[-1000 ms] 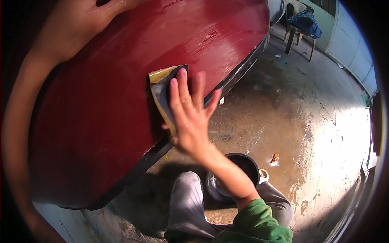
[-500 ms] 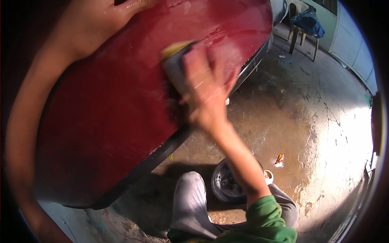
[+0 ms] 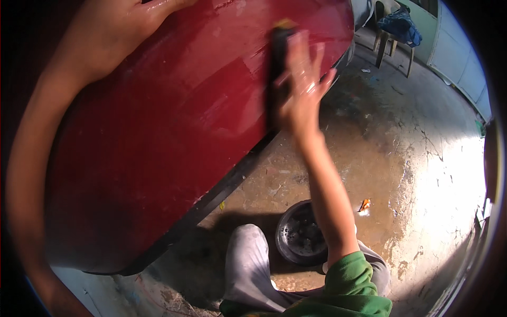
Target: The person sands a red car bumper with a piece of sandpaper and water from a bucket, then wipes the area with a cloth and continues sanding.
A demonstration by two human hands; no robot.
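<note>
Nearest you, your grey-trousered knee (image 3: 248, 264) and green sleeve (image 3: 354, 285) sit above a round dark bucket (image 3: 301, 238) on the cracked concrete floor (image 3: 401, 158). Your right hand (image 3: 302, 87) lies flat, fingers spread, pressing a dark sanding sheet with a yellow edge (image 3: 277, 58) against the glossy dark-red car panel (image 3: 174, 121), near its black lower trim (image 3: 232, 179). Your left hand (image 3: 142, 10) rests on the panel's upper part, mostly cut off, so its grip cannot be told. Far off stands a chair draped with blue cloth (image 3: 398, 24).
</note>
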